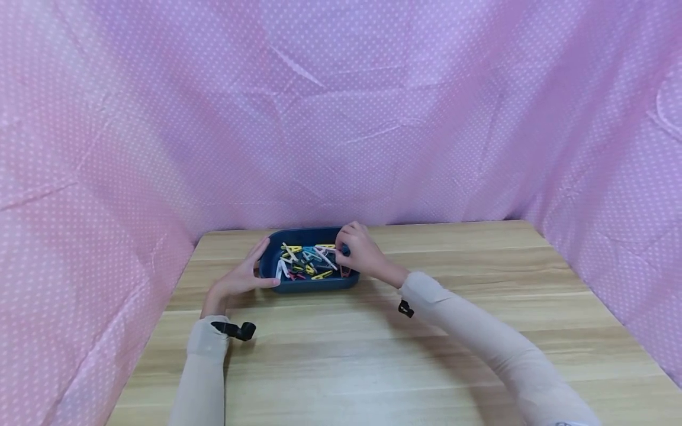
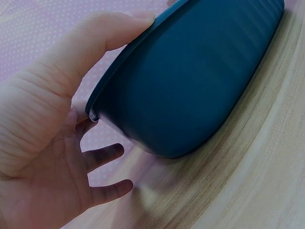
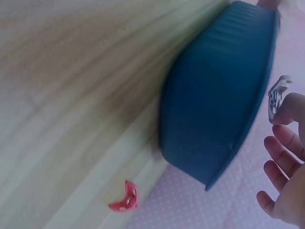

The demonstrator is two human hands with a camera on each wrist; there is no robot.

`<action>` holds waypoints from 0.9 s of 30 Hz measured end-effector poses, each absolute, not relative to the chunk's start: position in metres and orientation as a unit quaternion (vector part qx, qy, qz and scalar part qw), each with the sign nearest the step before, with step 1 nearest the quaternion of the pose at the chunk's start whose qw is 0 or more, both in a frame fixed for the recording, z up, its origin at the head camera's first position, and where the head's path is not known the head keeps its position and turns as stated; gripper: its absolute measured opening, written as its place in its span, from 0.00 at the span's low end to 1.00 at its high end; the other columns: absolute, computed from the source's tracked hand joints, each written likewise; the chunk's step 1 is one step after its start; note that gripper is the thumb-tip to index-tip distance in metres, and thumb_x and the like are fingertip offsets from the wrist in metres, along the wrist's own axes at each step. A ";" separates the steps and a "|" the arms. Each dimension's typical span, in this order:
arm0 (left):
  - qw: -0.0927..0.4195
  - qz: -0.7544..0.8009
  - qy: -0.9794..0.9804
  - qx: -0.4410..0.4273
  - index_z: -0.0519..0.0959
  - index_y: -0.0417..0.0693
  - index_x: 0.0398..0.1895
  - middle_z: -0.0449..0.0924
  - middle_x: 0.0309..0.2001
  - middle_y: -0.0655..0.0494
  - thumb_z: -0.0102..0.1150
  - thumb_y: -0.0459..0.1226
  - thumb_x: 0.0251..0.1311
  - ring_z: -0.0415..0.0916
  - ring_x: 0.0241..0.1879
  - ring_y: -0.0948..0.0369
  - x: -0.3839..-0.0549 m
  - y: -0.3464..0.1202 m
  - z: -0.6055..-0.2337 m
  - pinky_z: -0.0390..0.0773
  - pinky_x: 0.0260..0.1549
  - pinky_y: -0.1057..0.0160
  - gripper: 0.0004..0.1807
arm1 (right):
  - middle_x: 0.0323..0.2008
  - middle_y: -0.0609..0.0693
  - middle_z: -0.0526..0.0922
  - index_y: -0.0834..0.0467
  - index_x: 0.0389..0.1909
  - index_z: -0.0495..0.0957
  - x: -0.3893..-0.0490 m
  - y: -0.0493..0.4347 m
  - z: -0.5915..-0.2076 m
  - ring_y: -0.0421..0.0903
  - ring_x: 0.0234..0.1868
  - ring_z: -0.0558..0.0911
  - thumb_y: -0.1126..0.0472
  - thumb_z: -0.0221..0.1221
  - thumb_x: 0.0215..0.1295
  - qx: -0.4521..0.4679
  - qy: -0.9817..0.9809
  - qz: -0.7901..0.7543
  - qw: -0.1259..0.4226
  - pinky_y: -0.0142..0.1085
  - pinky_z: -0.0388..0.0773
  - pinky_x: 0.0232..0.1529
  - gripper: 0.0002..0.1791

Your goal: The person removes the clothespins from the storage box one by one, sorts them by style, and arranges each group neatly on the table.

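Observation:
A dark blue plastic basin sits toward the back of the table, holding a jumble of plastic clothespins in yellow, white, blue, red and other colours. My left hand grips its left end, thumb on the near rim and fingers spread round the far side; in the left wrist view some fingertips hang off the wall. Over the right end, my right hand pinches a clothespin that looks greyish in the right wrist view. It shows above the basin's rim there; the head view hides it behind the fingers.
A red clothespin lies on the wooden table beyond the basin's right end, seen in the right wrist view. Pink dotted cloth surrounds the table at the back and sides.

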State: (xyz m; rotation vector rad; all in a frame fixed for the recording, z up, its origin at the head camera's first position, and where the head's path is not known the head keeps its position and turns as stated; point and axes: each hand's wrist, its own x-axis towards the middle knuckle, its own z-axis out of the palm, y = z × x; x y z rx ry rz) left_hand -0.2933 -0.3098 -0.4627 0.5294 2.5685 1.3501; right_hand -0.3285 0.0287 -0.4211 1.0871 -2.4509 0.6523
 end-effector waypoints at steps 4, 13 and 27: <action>0.097 0.456 0.866 0.180 0.34 0.50 0.84 0.25 0.84 0.46 0.72 0.42 0.59 0.25 0.82 0.42 -0.292 -0.309 -0.465 0.41 0.74 0.30 0.63 | 0.34 0.52 0.83 0.58 0.25 0.78 -0.332 0.040 -0.420 0.53 0.44 0.76 0.65 0.66 0.57 0.386 -0.858 0.248 0.230 0.49 0.73 0.50 0.06; 0.099 0.470 0.857 0.188 0.33 0.52 0.84 0.24 0.83 0.46 0.72 0.40 0.60 0.34 0.80 0.36 -0.292 -0.310 -0.470 0.49 0.73 0.30 0.62 | 0.30 0.54 0.85 0.59 0.24 0.79 -0.337 0.084 -0.417 0.56 0.41 0.78 0.68 0.67 0.50 0.339 -0.856 0.299 0.253 0.52 0.72 0.45 0.05; 0.091 0.454 0.866 0.190 0.33 0.53 0.84 0.25 0.84 0.48 0.72 0.41 0.60 0.26 0.82 0.42 -0.294 -0.310 -0.467 0.43 0.75 0.31 0.63 | 0.33 0.58 0.83 0.62 0.26 0.78 -0.345 0.152 -0.437 0.56 0.41 0.73 0.69 0.65 0.50 0.256 -0.907 0.272 0.193 0.49 0.69 0.46 0.05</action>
